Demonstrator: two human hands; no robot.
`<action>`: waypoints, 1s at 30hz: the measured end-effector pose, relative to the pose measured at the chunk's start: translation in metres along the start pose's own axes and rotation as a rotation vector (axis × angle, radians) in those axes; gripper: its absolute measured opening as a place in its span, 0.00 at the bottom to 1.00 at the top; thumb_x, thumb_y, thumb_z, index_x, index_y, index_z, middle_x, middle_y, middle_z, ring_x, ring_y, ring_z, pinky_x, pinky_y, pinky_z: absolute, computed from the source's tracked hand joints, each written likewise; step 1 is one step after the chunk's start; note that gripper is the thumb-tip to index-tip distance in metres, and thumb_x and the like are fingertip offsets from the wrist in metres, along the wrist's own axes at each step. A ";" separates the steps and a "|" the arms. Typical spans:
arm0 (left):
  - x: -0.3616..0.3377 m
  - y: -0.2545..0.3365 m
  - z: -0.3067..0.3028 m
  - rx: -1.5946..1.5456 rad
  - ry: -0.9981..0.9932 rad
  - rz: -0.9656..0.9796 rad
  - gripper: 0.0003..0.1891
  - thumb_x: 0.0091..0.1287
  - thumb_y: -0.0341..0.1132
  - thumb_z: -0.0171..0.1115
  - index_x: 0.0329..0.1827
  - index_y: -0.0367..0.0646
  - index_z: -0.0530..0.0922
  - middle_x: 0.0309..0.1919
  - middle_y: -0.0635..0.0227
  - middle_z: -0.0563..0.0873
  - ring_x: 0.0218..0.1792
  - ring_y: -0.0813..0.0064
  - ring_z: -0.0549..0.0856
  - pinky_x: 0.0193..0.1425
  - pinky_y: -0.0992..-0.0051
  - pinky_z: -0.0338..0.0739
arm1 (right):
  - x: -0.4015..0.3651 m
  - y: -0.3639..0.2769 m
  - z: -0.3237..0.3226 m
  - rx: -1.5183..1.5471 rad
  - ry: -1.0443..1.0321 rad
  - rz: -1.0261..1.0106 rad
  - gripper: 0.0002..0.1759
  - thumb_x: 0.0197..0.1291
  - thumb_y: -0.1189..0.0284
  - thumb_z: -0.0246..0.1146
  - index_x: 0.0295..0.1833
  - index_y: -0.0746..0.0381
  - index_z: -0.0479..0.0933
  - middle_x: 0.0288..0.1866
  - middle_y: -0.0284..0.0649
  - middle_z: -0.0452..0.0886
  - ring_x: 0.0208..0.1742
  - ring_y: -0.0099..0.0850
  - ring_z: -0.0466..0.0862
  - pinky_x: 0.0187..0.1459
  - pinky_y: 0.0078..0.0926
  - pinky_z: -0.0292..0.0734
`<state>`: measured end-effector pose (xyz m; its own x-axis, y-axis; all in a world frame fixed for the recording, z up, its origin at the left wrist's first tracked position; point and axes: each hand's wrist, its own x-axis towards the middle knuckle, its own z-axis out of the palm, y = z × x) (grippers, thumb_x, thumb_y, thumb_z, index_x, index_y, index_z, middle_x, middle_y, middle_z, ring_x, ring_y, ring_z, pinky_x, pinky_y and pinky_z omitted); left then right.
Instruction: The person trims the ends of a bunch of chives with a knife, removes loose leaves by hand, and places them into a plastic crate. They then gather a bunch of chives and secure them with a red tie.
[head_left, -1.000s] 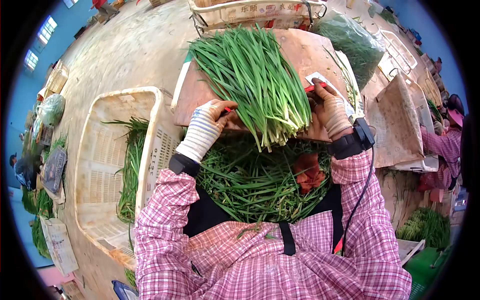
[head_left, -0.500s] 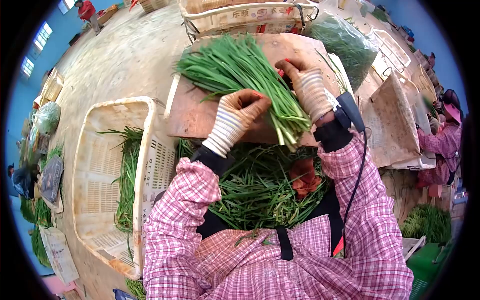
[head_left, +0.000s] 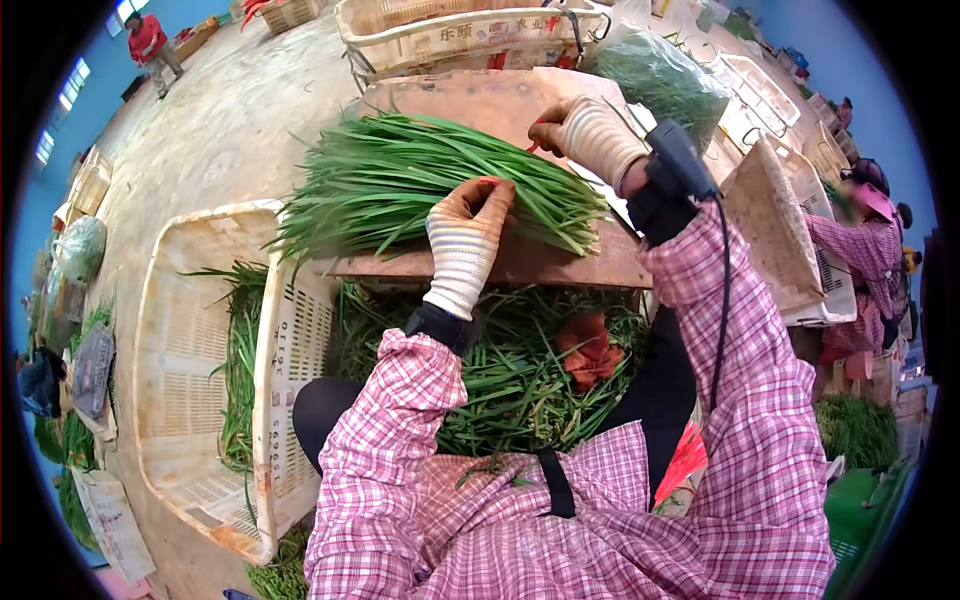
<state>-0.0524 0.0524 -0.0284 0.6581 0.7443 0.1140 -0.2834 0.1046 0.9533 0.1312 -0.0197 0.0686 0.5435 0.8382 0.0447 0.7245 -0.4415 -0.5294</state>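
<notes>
A bundle of green chives (head_left: pixel 430 175) lies across a worn wooden board (head_left: pixel 440 264), cut ends to the right. At its near side my left hand (head_left: pixel 465 240), in a striped fingerless glove, is closed in a pinch; a bit of red shows at the fingertips. Beyond the bundle, my right hand (head_left: pixel 585 132) is raised and closed on a thin red strip (head_left: pixel 534 146). Whether the red in both hands is one strip passing round the bundle is hidden.
Loose chives (head_left: pixel 520 390) and a reddish-brown scrap (head_left: pixel 590 350) lie below the board. A white crate (head_left: pixel 275 400) with chives stands at left, another crate (head_left: pixel 470 45) behind. Red strips (head_left: pixel 683 462) hang by my lap. A co-worker (head_left: pixel 865 250) sits at right.
The bundle has turned to lie more level across the board and shifted left. My right hand has moved up and left, my left hand slightly left. The head view has shifted a little.
</notes>
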 end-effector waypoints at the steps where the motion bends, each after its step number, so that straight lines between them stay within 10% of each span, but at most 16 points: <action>1: 0.002 -0.002 0.000 0.035 -0.003 0.018 0.08 0.72 0.31 0.69 0.43 0.34 0.86 0.33 0.71 0.89 0.32 0.85 0.83 0.39 0.80 0.81 | -0.005 -0.002 0.005 -0.130 0.041 -0.065 0.15 0.67 0.61 0.63 0.45 0.60 0.89 0.34 0.43 0.89 0.35 0.36 0.87 0.41 0.35 0.80; 5: 0.007 -0.011 -0.002 0.085 -0.027 0.061 0.08 0.71 0.30 0.69 0.46 0.33 0.86 0.36 0.71 0.89 0.36 0.84 0.84 0.40 0.80 0.80 | -0.039 -0.057 0.033 -0.707 0.194 0.078 0.14 0.68 0.57 0.61 0.42 0.53 0.88 0.40 0.42 0.89 0.47 0.46 0.88 0.49 0.47 0.78; 17: 0.003 0.025 0.002 0.311 -0.136 0.046 0.09 0.67 0.34 0.74 0.37 0.35 0.87 0.24 0.74 0.86 0.23 0.89 0.77 0.26 0.82 0.70 | -0.067 -0.011 0.097 0.043 0.638 -0.036 0.10 0.65 0.64 0.66 0.40 0.58 0.85 0.40 0.46 0.87 0.44 0.49 0.86 0.50 0.51 0.74; 30: -0.005 0.053 -0.006 0.502 -0.363 -0.183 0.09 0.66 0.32 0.72 0.42 0.34 0.87 0.29 0.69 0.89 0.26 0.83 0.82 0.32 0.80 0.77 | -0.066 0.001 0.088 0.351 0.487 -0.094 0.09 0.63 0.71 0.69 0.44 0.65 0.87 0.36 0.51 0.88 0.38 0.43 0.89 0.42 0.36 0.82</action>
<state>-0.0748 0.0579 0.0200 0.8837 0.4643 -0.0597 0.1591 -0.1781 0.9711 0.0587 -0.0472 -0.0095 0.6757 0.5891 0.4431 0.6406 -0.1718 -0.7485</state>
